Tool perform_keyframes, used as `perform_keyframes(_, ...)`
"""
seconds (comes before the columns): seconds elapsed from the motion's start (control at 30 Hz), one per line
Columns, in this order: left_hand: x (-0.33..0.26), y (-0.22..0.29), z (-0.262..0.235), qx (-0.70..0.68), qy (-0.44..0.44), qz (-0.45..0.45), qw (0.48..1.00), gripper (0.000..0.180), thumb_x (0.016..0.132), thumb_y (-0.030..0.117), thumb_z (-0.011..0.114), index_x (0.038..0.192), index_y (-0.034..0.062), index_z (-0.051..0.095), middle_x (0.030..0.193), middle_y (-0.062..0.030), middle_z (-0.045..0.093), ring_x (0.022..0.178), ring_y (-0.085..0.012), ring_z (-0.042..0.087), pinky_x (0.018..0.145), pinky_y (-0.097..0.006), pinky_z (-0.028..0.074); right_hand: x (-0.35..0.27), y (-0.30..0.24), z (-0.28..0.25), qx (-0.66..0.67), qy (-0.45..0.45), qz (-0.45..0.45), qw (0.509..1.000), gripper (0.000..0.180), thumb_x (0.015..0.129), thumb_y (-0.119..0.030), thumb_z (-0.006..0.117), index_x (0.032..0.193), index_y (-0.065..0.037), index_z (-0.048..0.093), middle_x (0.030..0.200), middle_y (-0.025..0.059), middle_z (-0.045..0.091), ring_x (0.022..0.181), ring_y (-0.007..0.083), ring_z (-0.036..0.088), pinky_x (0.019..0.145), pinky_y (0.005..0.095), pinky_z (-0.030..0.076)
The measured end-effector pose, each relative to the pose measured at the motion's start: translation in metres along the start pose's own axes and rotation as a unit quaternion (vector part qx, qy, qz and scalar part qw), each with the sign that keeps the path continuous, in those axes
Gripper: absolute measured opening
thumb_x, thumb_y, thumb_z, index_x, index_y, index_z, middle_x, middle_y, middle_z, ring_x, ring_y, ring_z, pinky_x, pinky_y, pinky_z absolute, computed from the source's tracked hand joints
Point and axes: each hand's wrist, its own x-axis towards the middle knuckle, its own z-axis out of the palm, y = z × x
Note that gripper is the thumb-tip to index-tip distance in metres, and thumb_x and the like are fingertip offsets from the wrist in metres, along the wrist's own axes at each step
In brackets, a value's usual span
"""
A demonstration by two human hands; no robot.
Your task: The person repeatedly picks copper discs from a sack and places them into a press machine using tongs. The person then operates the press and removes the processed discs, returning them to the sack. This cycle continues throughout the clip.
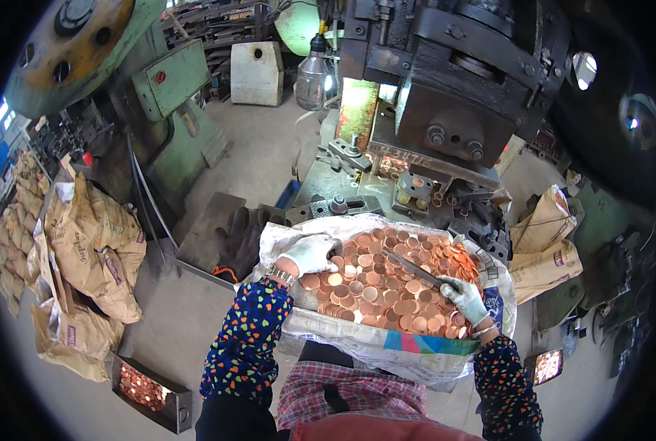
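A heap of copper discs (387, 283) fills a shallow container lined with a white woven sack (343, 331), just in front of my body. At its left side my left hand (312, 253), in a white glove, reaches over the lining to the discs. Its fingers curve with a gap from the thumb, and I see nothing gripped. My right hand (464, 298), also gloved, closes round the near end of a long, narrow dark metal tool (412, 266) resembling tongs. The tool slants up and left across the heap; its far end lies over the discs.
A large dark press (453, 110) stands beyond the heap, with clamps (343, 206) on its bed. Dark gloves (240, 235) lie on a metal plate to the left. Brown paper sacks (93, 250) and a metal box (177, 408) of discs are at left; more sacks (545, 250) at right.
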Motion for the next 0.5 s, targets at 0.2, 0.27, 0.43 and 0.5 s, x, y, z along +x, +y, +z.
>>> perform_keyframes(0.2,-0.003,0.005,-0.001,-0.034,0.008,-0.053,0.998,0.037,0.075,0.037,0.070,0.102,0.0117,0.066,0.091,-0.0122,0.068,0.086,-0.0271,0.064,0.077,-0.038,0.050,0.000,0.015,0.008,0.035,0.026,-0.002,0.999,0.032,0.089,-0.017,0.061,0.115,0.002,0.062,0.097,0.0153,0.069,0.088,0.0134,0.065,0.080,0.0269,0.050)
perform_keyframes(0.27,-0.002,0.006,-0.006,-0.084,-0.024,-0.107,0.990,0.036,0.076,0.037,0.070,0.102,0.0118,0.067,0.086,-0.0105,0.068,0.080,-0.0242,0.065,0.073,-0.037,0.051,-0.001,0.015,0.008,0.016,0.040,-0.006,0.999,0.032,0.089,-0.016,0.061,0.114,0.005,0.061,0.099,0.0153,0.069,0.088,0.0131,0.064,0.080,0.0273,0.050)
perform_keyframes(0.43,-0.001,0.003,-0.008,-0.148,-0.014,-0.098,0.984,0.027,0.080,0.025,0.071,0.101,0.0082,0.068,0.084,-0.0076,0.070,0.073,-0.0166,0.065,0.065,-0.031,0.051,0.002,0.010,0.005,-0.024,0.027,-0.007,0.999,0.037,0.088,-0.023,0.061,0.117,0.002,0.061,0.090,0.0144,0.070,0.078,0.0131,0.065,0.074,0.0277,0.050)
perform_keyframes(0.5,0.000,0.003,-0.005,-0.178,0.000,-0.090,0.980,0.026,0.081,0.023,0.070,0.101,0.0072,0.068,0.086,-0.0068,0.070,0.074,-0.0153,0.065,0.066,-0.029,0.052,0.002,0.008,0.004,-0.042,0.034,-0.018,0.998,0.042,0.088,-0.030,0.060,0.117,0.001,0.061,0.084,0.0137,0.069,0.071,0.0132,0.063,0.068,0.0283,0.050)
